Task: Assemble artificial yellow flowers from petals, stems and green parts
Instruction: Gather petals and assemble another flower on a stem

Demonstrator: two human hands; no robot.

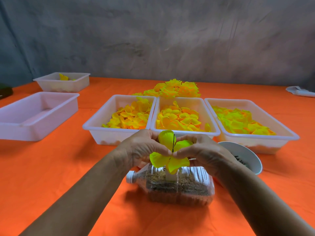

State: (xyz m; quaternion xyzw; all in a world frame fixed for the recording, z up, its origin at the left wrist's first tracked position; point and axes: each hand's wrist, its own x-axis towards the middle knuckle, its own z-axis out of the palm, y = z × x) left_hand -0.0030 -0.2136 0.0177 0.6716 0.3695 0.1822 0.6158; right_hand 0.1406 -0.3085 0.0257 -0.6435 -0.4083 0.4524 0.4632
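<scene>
A yellow petal layer [170, 161] sits threaded on a thin dark stem [173, 142] that stands upright over a clear plastic bottle [179, 184] lying on its side. My left hand [144, 147] and my right hand [201, 150] meet at the stem, both pinching the petals from either side with thumb and fingertips. Three white trays of loose yellow petals stand behind: left [119, 133], middle [184, 132], right [255, 138]. A heap of finished yellow flowers [175, 88] lies beyond them.
A white bowl [252, 154] with small dark parts sits right of my right hand. An empty white tray [34, 116] and a farther tray [63, 82] with a few petals stand at left. Orange cloth covers the table. White packaging [300, 91] lies far right.
</scene>
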